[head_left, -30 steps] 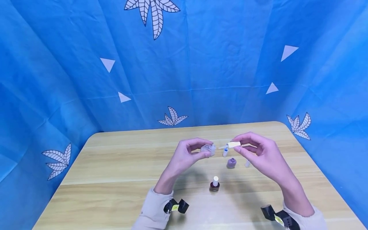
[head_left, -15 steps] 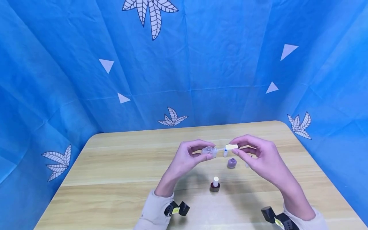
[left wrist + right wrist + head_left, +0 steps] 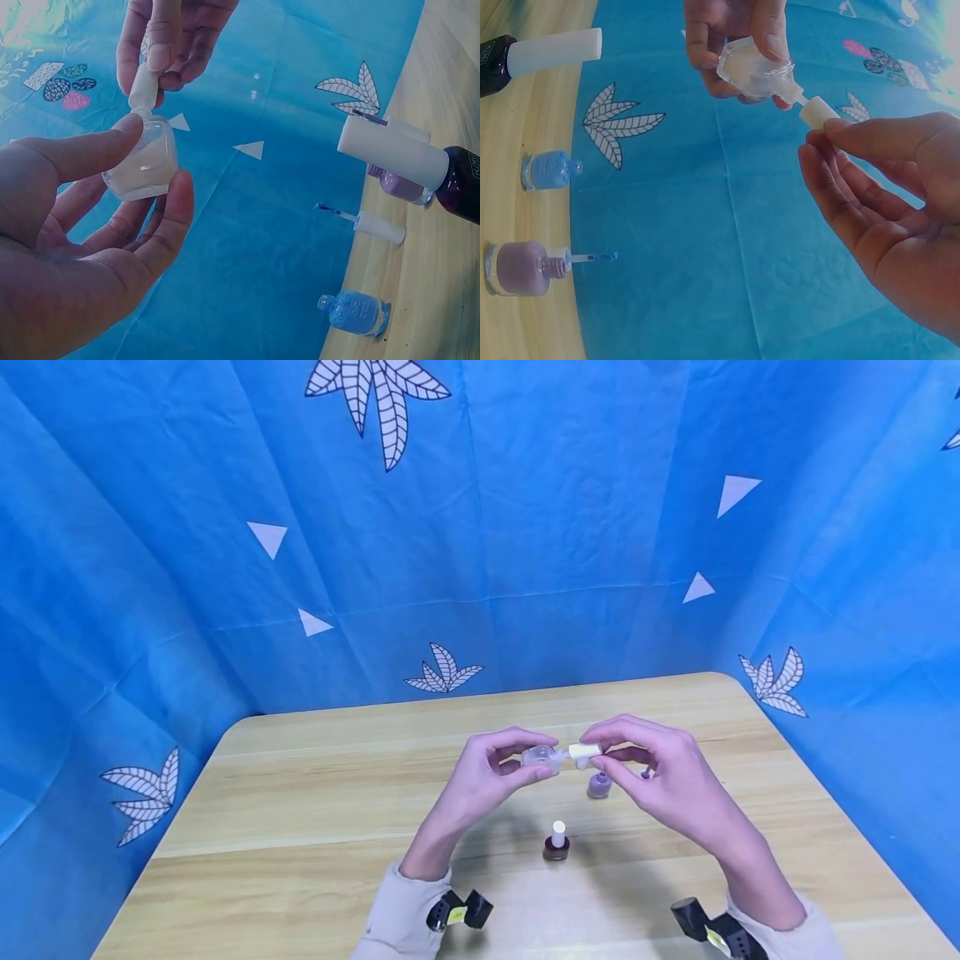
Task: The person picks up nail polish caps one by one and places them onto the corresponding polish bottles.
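Note:
My left hand (image 3: 480,770) grips a clear glass nail polish bottle (image 3: 538,758) with pale contents, tilted on its side in the head view. Between thumb and fingers, my right hand (image 3: 667,768) pinches a white brush cap (image 3: 585,751). The cap's brush stem runs into the bottle neck; in the right wrist view a short length of stem shows between cap (image 3: 819,113) and neck. Both hands are raised above the table. In the left wrist view the cap (image 3: 143,88) lines up with the bottle (image 3: 146,165).
A dark red nail polish bottle (image 3: 557,850) with a white cap stands on the wooden table (image 3: 315,810). Behind it is an uncapped purple bottle (image 3: 599,786). An uncapped blue bottle (image 3: 356,313) and a white cap (image 3: 381,228) with a blue-coated brush are also there.
My right hand has moved left with the brush cap, and the stem has slid into the bottle neck. The gap between cap and bottle has narrowed. My left hand has barely moved.

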